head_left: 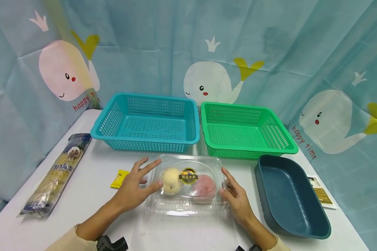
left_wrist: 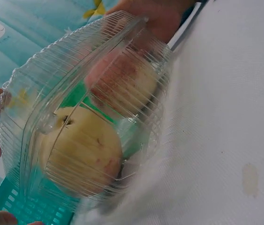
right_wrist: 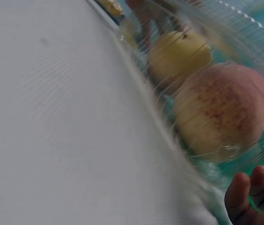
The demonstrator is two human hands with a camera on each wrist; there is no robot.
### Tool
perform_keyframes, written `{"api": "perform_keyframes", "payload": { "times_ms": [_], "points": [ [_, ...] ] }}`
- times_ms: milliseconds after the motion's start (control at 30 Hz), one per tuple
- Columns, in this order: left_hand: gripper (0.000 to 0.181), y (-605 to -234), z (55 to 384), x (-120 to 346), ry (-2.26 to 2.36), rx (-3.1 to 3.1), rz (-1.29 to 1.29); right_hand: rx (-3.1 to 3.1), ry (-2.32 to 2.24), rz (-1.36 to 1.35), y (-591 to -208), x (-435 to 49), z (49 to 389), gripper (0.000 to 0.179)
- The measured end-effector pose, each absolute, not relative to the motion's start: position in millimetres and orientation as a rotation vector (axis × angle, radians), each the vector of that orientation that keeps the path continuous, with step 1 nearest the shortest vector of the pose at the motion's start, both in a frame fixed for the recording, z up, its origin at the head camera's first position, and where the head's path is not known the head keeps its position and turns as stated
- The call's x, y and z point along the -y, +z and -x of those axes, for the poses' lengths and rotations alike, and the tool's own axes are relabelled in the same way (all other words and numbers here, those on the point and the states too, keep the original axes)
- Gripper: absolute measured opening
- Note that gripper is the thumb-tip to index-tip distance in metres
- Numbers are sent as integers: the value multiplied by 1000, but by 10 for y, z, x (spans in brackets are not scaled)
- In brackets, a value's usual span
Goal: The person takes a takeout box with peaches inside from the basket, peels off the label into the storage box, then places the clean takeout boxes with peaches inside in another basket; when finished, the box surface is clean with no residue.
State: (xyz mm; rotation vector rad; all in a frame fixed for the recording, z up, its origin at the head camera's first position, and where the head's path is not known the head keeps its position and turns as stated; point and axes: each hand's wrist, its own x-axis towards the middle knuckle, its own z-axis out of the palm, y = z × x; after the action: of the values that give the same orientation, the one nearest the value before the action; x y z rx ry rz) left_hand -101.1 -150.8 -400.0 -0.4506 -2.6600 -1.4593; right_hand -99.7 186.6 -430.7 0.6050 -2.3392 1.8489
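A clear plastic clamshell box (head_left: 188,205), lid down with a dark gold-lettered label (head_left: 188,176), lies on the white table. Inside are a pale yellow peach (left_wrist: 83,150) on the left and a pinkish-red peach (right_wrist: 221,112) on the right. My left hand (head_left: 135,186) is at the box's left side, fingers spread, thumb at its edge. At the right edge, my right hand (head_left: 237,200) has its fingers loosely bent against the box's side. Neither hand is seen to grip it. A small yellow packet (head_left: 120,179) lies beyond my left wrist.
Behind the box stand a blue plastic basket (head_left: 144,143) and a green basket (head_left: 238,153). A dark blue tub (head_left: 296,202) sits to the right, with a partly hidden packet (head_left: 323,193) beside it. A long noodle-like package (head_left: 59,174) lies at left.
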Motion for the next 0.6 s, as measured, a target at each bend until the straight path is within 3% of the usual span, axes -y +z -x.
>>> {"api": "perform_keyframes", "payload": {
  "times_ms": [333,600],
  "points": [
    [63,-3883,1056,1499,-1650,2818,472,2430,1610,-464,-3878,-1996,1029,45],
    [66,-3850,1052,1529,-1866,2772,443,2383,1538,-641,-3382,-2010,1156,43]
  ]
}}
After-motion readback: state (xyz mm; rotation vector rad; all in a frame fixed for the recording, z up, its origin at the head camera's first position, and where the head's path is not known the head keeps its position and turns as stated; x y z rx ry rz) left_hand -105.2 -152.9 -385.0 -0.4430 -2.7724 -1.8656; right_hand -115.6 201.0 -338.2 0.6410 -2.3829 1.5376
